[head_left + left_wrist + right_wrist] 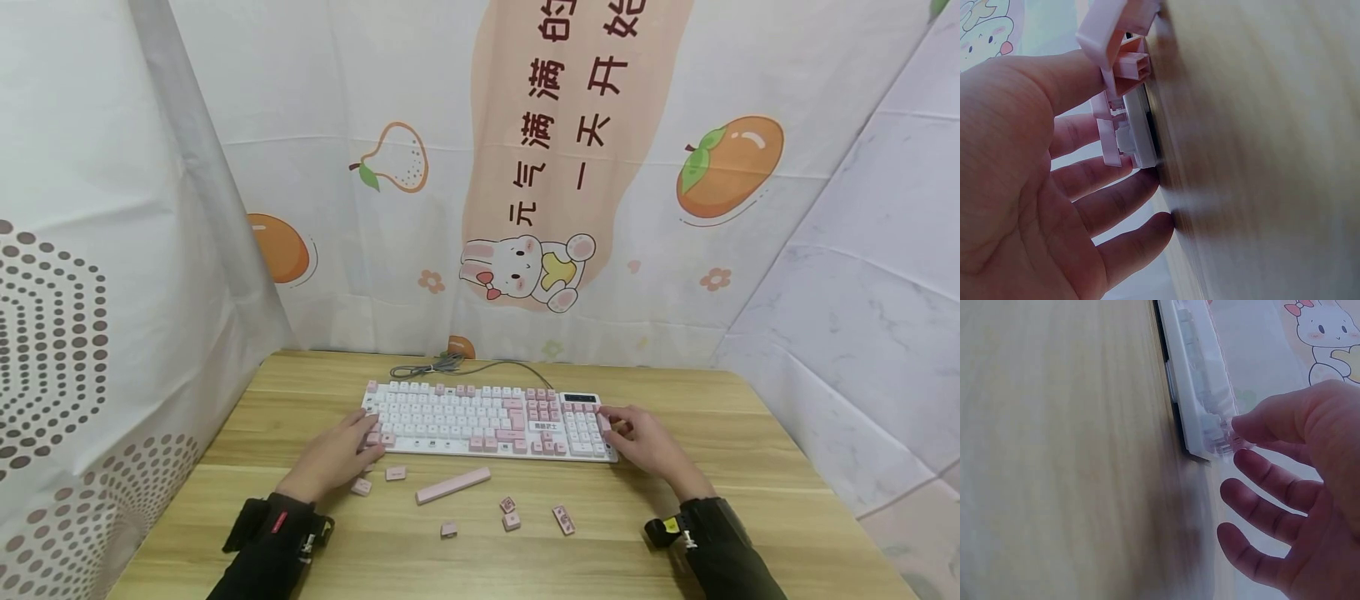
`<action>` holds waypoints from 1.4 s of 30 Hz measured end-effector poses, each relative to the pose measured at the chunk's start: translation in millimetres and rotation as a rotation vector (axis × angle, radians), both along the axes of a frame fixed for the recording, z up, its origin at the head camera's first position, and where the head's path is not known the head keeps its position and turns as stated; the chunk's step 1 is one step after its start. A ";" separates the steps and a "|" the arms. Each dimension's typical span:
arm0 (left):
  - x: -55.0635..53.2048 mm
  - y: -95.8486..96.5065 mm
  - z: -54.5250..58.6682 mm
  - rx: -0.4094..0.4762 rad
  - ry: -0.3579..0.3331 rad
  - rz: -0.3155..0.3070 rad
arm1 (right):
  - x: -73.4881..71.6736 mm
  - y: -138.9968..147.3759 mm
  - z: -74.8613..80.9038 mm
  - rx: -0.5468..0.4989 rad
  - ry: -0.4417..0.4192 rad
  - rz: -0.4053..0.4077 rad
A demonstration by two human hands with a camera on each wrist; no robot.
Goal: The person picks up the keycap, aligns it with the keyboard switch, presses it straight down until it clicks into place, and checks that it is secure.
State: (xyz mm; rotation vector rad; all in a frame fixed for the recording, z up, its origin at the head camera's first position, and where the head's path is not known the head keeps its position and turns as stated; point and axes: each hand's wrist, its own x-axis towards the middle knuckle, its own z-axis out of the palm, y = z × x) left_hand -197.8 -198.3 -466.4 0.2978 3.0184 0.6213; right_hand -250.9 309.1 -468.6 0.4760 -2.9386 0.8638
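Observation:
A white keyboard [442, 421] with some pink keys lies on the wooden table. My left hand [333, 454] holds its left end, thumb by the front corner and fingers along the side. In the left wrist view, pink keycaps [1100, 34] overlap the thumb tip. At the keyboard's other end, my right hand [648, 442] pinches a tall pink keycap [603, 422] at the number pad's edge between thumb and index finger. The right wrist view shows the other fingers [1266, 525] loosely bent, off the keyboard's corner.
In front of the keyboard lie a long pink space bar [452, 486] and several loose pink keycaps, among them one at the right [563, 520] and one near the left hand [395, 473]. A coiled grey cable [427, 367] runs behind the keyboard. Printed cloth [375, 250] hangs beyond the table.

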 end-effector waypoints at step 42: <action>-2.6 -0.9 -2.4 0.013 0.002 -0.007 | -1.5 -0.8 0.5 0.015 -0.043 -0.002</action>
